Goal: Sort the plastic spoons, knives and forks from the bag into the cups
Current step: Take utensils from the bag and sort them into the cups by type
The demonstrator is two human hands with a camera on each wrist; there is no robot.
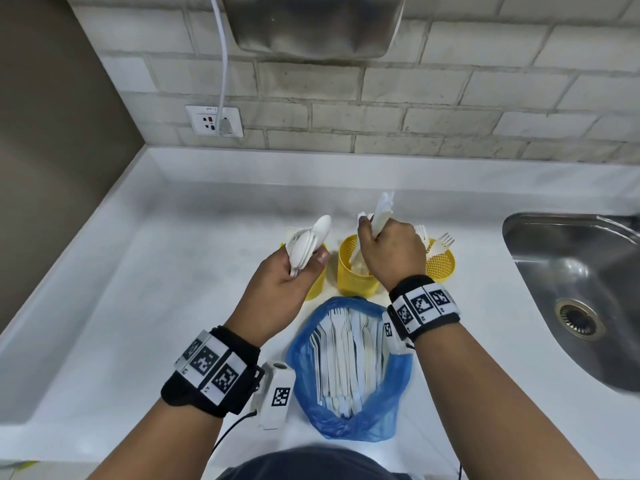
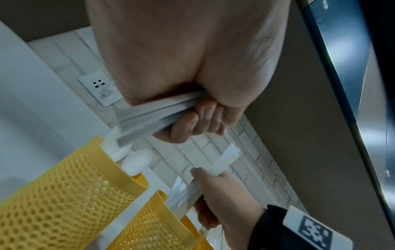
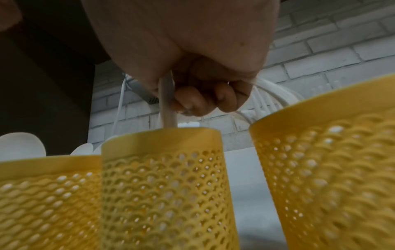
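The person is standing at a white bench with three yellow perforated cups in a row near its back. The left hand is gripping a stacked bundle of white plastic spoons, fingers curled round the handles, bowls pointing up and away, and is hovering over the left cup, which is mostly hidden behind the hand. From the left wrist view that cup is already showing spoon bowls above its rim.

The right hand is clutching a bundle of white knives, fingers wrapped round them, their lower ends dipping into the middle cup. The right cup is holding forks, tines up.

Just in front of the cups, between the two forearms, a blue plastic bag is lying open on the bench with more white cutlery inside. A steel sink is sitting off to the right, and a wall socket is sitting on the brick wall behind.
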